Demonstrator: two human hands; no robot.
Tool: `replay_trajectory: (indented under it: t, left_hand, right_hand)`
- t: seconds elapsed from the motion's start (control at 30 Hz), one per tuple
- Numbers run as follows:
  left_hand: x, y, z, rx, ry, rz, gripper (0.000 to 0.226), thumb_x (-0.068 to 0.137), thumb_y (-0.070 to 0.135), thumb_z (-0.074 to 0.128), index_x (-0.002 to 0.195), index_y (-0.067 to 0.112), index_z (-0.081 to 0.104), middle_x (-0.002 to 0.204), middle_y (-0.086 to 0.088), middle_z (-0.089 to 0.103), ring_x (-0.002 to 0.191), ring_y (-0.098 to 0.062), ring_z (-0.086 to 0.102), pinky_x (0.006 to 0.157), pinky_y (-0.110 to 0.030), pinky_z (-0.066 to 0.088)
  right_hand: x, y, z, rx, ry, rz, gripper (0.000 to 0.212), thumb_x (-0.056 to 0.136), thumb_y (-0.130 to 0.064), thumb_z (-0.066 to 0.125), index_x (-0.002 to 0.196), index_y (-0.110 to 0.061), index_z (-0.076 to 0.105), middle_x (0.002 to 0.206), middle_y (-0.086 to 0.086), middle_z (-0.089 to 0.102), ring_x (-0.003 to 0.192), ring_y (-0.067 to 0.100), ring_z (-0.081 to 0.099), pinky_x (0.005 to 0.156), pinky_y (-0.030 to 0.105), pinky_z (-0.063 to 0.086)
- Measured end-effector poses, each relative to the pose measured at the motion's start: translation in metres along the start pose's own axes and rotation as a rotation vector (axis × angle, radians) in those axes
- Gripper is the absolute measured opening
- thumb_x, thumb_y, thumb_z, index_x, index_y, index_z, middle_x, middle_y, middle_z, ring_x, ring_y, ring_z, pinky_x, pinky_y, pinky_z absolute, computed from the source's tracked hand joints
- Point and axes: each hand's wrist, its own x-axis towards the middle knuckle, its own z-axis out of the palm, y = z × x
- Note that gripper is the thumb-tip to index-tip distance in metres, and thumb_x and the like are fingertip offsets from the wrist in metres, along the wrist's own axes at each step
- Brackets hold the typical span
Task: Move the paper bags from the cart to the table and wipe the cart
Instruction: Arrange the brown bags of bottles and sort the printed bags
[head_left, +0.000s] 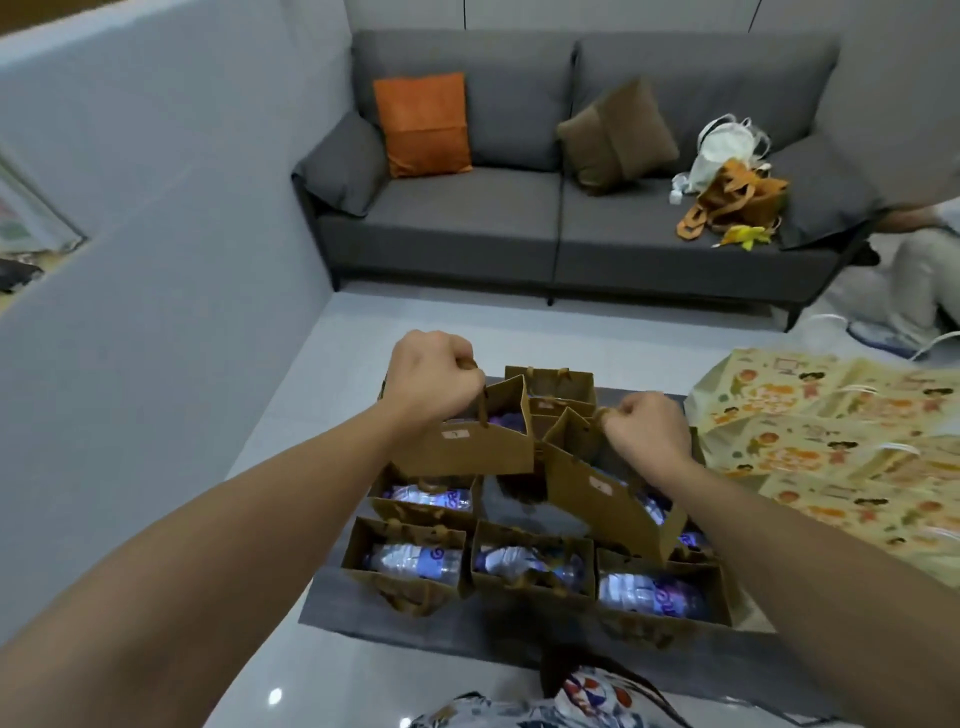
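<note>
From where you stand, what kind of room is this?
Probably a living room or lounge: a grey sofa with an orange cushion stands against the wall, and a low table holds brown paper bags.

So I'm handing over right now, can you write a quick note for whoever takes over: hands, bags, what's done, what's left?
Left hand: grips the handles of one brown paper bag, lifted above the others.
Right hand: grips the handles of a second brown bag, lifted and tilted.
Still on the dark surface: several brown bags, including three in the near row, each with a water bottle inside.
Done: two bags picked up. I can't tell whether any are already moved.
Left: set these two down, move the remaining bags, then wipe. No cloth is in view.
</note>
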Motion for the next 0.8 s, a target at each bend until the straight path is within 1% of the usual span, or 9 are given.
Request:
replay_trajectory:
  t: [0.1,0.17,0.23,0.33,0.4,0.47,0.57,0.7,0.8]
  left_hand:
    - [0.002,0.007,0.008,-0.008,-0.039,0.049,0.025,0.082,0.019,0.064,0.058,0.027,0.058,0.054,0.009,0.054,0.063,-0.010,0.054,0.056,-0.024,0.040]
    - [0.005,0.011,0.017,-0.004,-0.072,0.065,0.024,0.082,0.019,0.063,0.060,0.028,0.059,0.055,0.008,0.055,0.063,-0.010,0.054,0.055,-0.023,0.038]
    - [0.010,0.015,0.028,0.011,-0.113,0.068,0.017,0.081,0.018,0.062,0.066,0.024,0.066,0.059,0.005,0.060,0.066,-0.012,0.057,0.054,-0.022,0.041]
    - [0.018,0.021,0.046,0.025,-0.190,0.073,0.015,0.082,0.016,0.063,0.069,0.022,0.067,0.062,0.003,0.063,0.068,-0.014,0.059,0.054,-0.023,0.046]
    - [0.023,0.024,0.059,0.043,-0.238,0.076,0.013,0.080,0.017,0.063,0.070,0.022,0.069,0.063,0.003,0.064,0.066,-0.015,0.061,0.055,-0.025,0.050]
    - [0.027,0.027,0.073,0.058,-0.291,0.068,0.014,0.078,0.017,0.063,0.065,0.022,0.066,0.060,0.002,0.063,0.064,-0.016,0.061,0.052,-0.024,0.047]
    - [0.030,0.034,0.099,0.086,-0.386,0.072,0.014,0.076,0.018,0.063,0.062,0.019,0.064,0.058,-0.001,0.064,0.061,-0.016,0.061,0.052,-0.027,0.050]
    - [0.034,0.041,0.130,0.102,-0.496,0.100,0.017,0.080,0.018,0.063,0.063,0.021,0.063,0.060,0.002,0.060,0.063,-0.016,0.058,0.052,-0.026,0.041]
    - [0.037,0.043,0.150,0.111,-0.548,0.103,0.022,0.084,0.019,0.062,0.062,0.024,0.059,0.062,0.004,0.058,0.064,-0.013,0.055,0.053,-0.024,0.035]
  right_hand:
    - [-0.001,0.004,-0.016,0.044,0.085,0.046,0.023,0.085,-0.018,0.064,0.064,-0.011,0.069,0.061,0.008,0.065,0.062,0.023,0.062,0.054,0.035,0.051]
    - [-0.001,0.009,-0.027,0.068,0.123,0.076,0.021,0.084,-0.018,0.065,0.064,-0.011,0.069,0.061,0.009,0.065,0.064,0.026,0.063,0.059,0.041,0.055]
    - [0.000,0.016,-0.036,0.100,0.152,0.101,0.021,0.082,-0.017,0.067,0.061,-0.011,0.069,0.060,0.009,0.064,0.065,0.027,0.063,0.055,0.035,0.050]
    - [0.006,0.024,-0.049,0.133,0.189,0.129,0.026,0.081,-0.015,0.067,0.056,-0.010,0.066,0.053,0.007,0.059,0.059,0.026,0.059,0.049,0.027,0.038]
    - [0.012,0.027,-0.057,0.140,0.217,0.128,0.030,0.080,-0.012,0.065,0.051,-0.009,0.059,0.051,0.009,0.053,0.054,0.023,0.050,0.049,0.027,0.033]
    - [0.019,0.031,-0.063,0.154,0.242,0.117,0.035,0.078,-0.010,0.064,0.046,-0.011,0.051,0.052,0.016,0.053,0.054,0.024,0.047,0.052,0.031,0.037]
    - [0.027,0.039,-0.071,0.156,0.259,0.098,0.038,0.078,-0.008,0.063,0.045,-0.012,0.045,0.048,0.010,0.039,0.050,0.021,0.039,0.050,0.031,0.031]
    - [0.037,0.054,-0.076,0.139,0.241,0.086,0.041,0.082,-0.012,0.066,0.047,-0.012,0.045,0.048,0.004,0.039,0.048,0.017,0.035,0.051,0.028,0.026]
    - [0.042,0.063,-0.081,0.145,0.242,0.066,0.052,0.085,-0.015,0.068,0.043,-0.017,0.038,0.043,-0.003,0.031,0.045,0.014,0.031,0.048,0.028,0.022]
